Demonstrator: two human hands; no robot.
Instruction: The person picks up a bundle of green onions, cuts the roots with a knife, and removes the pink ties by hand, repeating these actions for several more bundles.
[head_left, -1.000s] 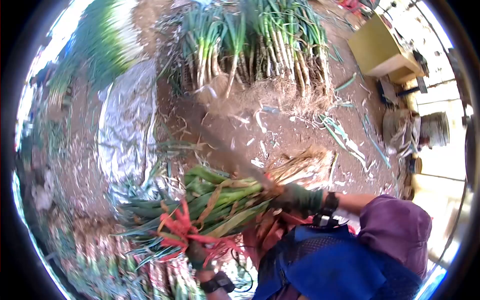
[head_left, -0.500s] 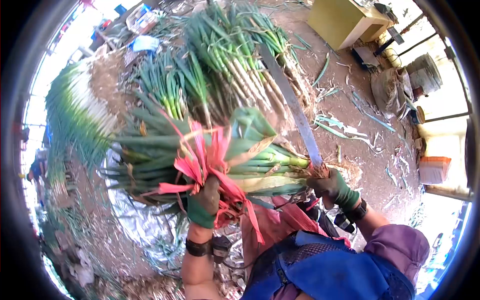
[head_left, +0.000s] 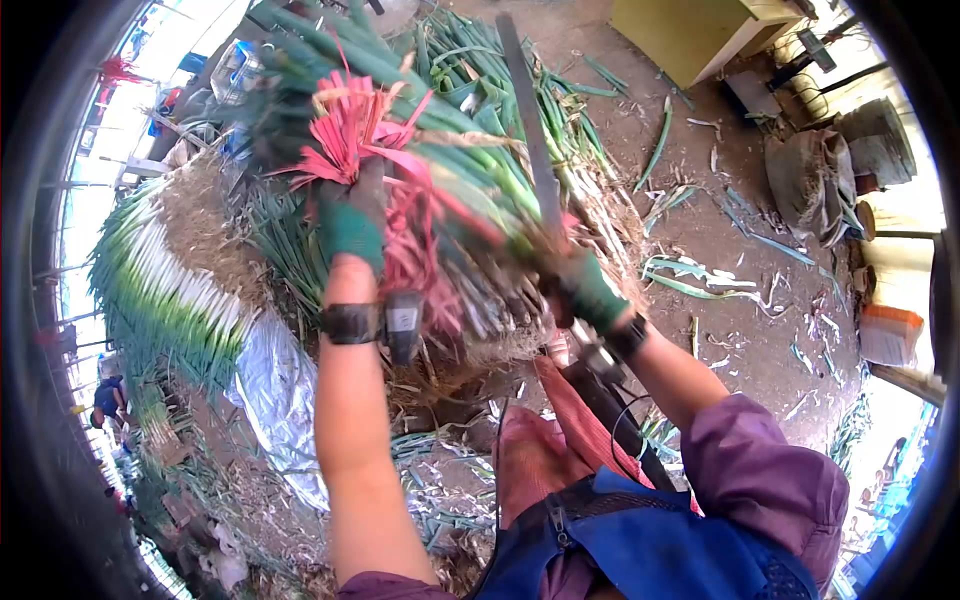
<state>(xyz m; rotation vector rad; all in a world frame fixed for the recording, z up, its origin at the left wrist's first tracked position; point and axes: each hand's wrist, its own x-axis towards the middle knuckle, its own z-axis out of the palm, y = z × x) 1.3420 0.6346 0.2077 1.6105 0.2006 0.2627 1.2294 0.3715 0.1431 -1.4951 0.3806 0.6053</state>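
Note:
My left hand (head_left: pixel 352 215), in a green and dark work glove, is closed around a bunch of pink strips (head_left: pixel 345 125) against a bundle of long green onions (head_left: pixel 470 140). The bundle is blurred; its leaves point to the upper left and its root ends lie toward my right hand. My right hand (head_left: pixel 592 290), gloved the same way, grips the lower end of a long straight knife (head_left: pixel 528 110), its blade pointing away from me over the onions. More pink strips (head_left: pixel 422 255) hang below my left hand.
A pile of green onions (head_left: pixel 600 190) lies beneath the bundle. At left, white-stemmed onions (head_left: pixel 190 265) form a curved row by a silver sheet (head_left: pixel 280 400). A yellow cabinet (head_left: pixel 690 40), a sack (head_left: pixel 805 185) and a bucket (head_left: pixel 875 145) stand right. A person (head_left: pixel 108 398) is far left.
The bundle and both hands have moved forward, away from my body, over the onion pile. The bundle has tilted, its leaf end swinging up and away. The knife has moved forward with my right hand.

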